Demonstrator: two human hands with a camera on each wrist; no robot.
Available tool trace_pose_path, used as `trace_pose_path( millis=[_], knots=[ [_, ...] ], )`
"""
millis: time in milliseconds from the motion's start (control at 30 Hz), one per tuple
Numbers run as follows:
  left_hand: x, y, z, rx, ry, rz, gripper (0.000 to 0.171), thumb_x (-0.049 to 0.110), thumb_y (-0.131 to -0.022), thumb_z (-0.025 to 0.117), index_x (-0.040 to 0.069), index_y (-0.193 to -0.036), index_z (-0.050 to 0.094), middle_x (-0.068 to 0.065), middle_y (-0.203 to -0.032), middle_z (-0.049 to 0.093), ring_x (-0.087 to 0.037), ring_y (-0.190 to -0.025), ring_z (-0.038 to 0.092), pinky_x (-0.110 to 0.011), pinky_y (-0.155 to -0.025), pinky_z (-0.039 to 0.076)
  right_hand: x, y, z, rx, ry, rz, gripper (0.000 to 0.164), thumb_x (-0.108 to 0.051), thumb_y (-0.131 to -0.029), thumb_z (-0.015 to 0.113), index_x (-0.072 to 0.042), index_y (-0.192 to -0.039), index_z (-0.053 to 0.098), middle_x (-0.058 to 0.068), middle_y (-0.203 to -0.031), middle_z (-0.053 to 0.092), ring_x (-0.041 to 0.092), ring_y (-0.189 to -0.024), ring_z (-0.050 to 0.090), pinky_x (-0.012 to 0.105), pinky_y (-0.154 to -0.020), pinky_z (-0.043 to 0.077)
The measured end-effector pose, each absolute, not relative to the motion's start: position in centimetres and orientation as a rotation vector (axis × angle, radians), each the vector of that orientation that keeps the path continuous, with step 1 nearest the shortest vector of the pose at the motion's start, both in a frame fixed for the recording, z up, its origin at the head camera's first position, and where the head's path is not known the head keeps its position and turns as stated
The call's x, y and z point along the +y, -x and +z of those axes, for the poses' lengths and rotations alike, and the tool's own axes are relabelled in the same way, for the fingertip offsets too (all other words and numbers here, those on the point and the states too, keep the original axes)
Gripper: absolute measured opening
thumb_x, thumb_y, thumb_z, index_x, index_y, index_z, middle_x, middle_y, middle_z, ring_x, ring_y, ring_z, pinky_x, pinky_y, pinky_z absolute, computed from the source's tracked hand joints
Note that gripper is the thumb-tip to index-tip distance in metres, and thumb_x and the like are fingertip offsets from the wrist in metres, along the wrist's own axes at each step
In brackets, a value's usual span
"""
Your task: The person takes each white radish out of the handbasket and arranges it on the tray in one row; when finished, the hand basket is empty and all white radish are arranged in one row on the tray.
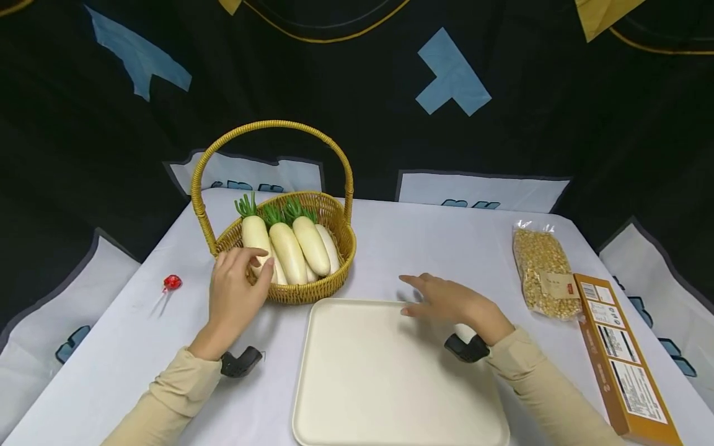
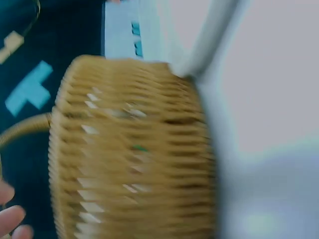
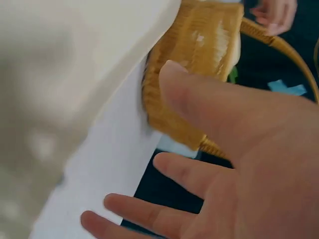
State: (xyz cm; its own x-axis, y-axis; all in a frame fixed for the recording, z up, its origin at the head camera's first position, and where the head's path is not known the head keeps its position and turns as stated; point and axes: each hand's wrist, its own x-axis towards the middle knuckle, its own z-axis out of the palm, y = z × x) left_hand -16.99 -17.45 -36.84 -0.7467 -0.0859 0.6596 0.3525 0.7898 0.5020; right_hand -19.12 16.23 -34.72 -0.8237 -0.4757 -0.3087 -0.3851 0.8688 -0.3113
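A wicker basket [image 1: 301, 295] with a tall arched handle [image 1: 271, 126] holds several white radishes [image 1: 287, 251] with green tops. My left hand [image 1: 237, 294] is over its front left rim, thumb and fingers apart beside the leftmost radish [image 1: 255, 233]; whether it touches that radish I cannot tell. In the left wrist view the basket's woven side [image 2: 134, 149] is blurred, with a few fingertips [image 2: 11, 219] at the left edge. My right hand [image 1: 446, 300] hovers above a cream tray [image 1: 385, 384], fingers spread and holding nothing. The right wrist view shows those fingers [image 3: 189, 174] extended too.
Left of the basket lies a red-wrapped lollipop [image 1: 172, 282]. On the right are a clear bag of yellow kernels [image 1: 543, 269] and a long orange-brown box [image 1: 625, 359]. A white cloth [image 1: 429, 241] covers the table, and a dark curtain [image 1: 357, 80] hangs behind.
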Motion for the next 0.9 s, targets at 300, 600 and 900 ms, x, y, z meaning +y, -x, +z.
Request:
trace_pose_path(
  millis=[300,600,900],
  knots=[
    [-20.0,16.4,-40.8,-2.223,-0.174,-1.21,0.026,0.02,-0.082,0.064,0.002,-0.1,0.06,-0.018,-0.115,0.034,-0.031,-0.114,0.028,-0.046,-0.092,0.027,16.0,16.1,-36.2,2.719,0.716,-0.445,0.065,-0.051,-0.085,0.053,-0.023,-0.141,0.033,0.011,-0.132,0.048,0.028,-0.119,0.05,0.048,-0.1,0.041],
    [-20.6,16.7,-41.9,-2.374,-0.188,-1.423,0.056,0.033,-0.093,0.046,0.014,-0.141,0.027,-0.019,-0.148,0.012,-0.035,-0.139,0.01,-0.057,-0.112,0.014,13.4,17.9,-37.8,2.789,0.948,-0.748,0.055,-0.041,-0.09,0.051,-0.021,-0.139,0.035,0.004,-0.132,0.05,0.02,-0.114,0.054,0.038,-0.093,0.047],
    [-20.6,16.8,-42.5,-2.355,-0.148,-1.491,0.056,0.032,-0.095,0.044,0.014,-0.142,0.022,-0.018,-0.147,0.013,-0.037,-0.135,0.017,-0.053,-0.112,0.02,7.3,22.1,-36.9,2.756,1.09,-1.339,0.043,-0.018,-0.09,0.055,-0.01,-0.131,0.043,0.007,-0.112,0.056,0.017,-0.095,0.059,0.03,-0.083,0.053]
  ],
)
